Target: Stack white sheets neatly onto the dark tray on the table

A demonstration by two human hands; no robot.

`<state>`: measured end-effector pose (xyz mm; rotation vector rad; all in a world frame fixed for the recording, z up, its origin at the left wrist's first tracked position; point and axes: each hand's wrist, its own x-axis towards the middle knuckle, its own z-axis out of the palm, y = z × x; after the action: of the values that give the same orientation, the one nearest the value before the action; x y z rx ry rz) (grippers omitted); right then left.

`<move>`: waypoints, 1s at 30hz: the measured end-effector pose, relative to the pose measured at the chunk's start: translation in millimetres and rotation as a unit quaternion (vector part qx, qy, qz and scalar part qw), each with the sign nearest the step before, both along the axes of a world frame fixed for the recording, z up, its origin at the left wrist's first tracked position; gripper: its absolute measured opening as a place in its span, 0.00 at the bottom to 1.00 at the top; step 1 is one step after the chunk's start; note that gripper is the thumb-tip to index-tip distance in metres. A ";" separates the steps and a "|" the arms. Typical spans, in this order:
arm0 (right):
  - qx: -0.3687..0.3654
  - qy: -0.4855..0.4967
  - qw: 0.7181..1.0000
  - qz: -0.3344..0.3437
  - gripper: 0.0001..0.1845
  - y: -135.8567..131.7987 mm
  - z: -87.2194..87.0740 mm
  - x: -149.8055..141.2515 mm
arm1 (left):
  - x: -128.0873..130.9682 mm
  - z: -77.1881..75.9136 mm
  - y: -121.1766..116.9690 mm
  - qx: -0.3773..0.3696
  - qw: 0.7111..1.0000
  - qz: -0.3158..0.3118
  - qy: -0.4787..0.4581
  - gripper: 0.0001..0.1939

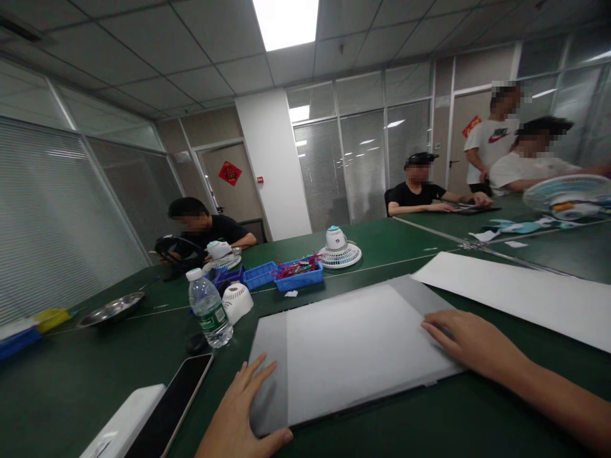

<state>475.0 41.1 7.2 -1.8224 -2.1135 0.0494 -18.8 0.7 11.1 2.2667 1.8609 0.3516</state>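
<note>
A flat grey rectangular panel [270,388] lies on the green table in front of me, with a white sheet [353,346] covering its middle. The grey shows as strips at both sides. My left hand [243,407] is at the panel's left edge, its fingers spread and its thumb near the front corner. On the right edge rests my right hand [468,334], palm down with fingers stretched out. Neither hand is gripping anything. Beyond the right hand lies a long white sheet [520,292]. What the panel is exactly, I cannot tell.
Left of the panel are a water bottle [210,312], a phone [169,407], a white box [126,420] and a white fan housing [237,302]. Further back stand a blue bin [300,280] of wires and a small fan [338,251]. Several people are around the table.
</note>
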 end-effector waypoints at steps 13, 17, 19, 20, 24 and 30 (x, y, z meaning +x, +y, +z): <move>0.017 0.014 0.988 0.153 0.26 -25.3 0.7 -51.7 | -10.3 3.3 -3.5 0.002 0.999 -0.028 -0.032 0.39; 0.054 0.002 0.993 0.106 0.27 -0.6 -5.9 -12.6 | -8.5 4.0 -3.9 -0.004 0.999 -0.014 -0.039 0.35; 0.096 -0.030 0.995 0.024 0.29 16.8 -12.3 25.2 | -6.7 5.5 -3.9 -0.005 0.999 0.000 -0.052 0.36; 0.112 -0.050 0.992 -0.022 0.31 24.2 -15.9 46.2 | -5.9 6.7 -3.9 -0.007 0.998 0.005 -0.056 0.36; 0.100 -0.061 0.983 -0.144 0.40 37.7 -29.7 116.5 | -4.9 11.5 -4.9 -0.011 0.999 0.020 -0.050 0.37; 0.036 -0.043 0.983 -0.175 0.28 36.0 -34.7 134.2 | -7.9 10.8 -6.8 -0.011 0.999 0.024 -0.035 0.37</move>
<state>609.2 77.1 -27.5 -2.1568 -1.7900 -0.1925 -26.7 -6.1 21.9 2.1707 1.8778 0.4100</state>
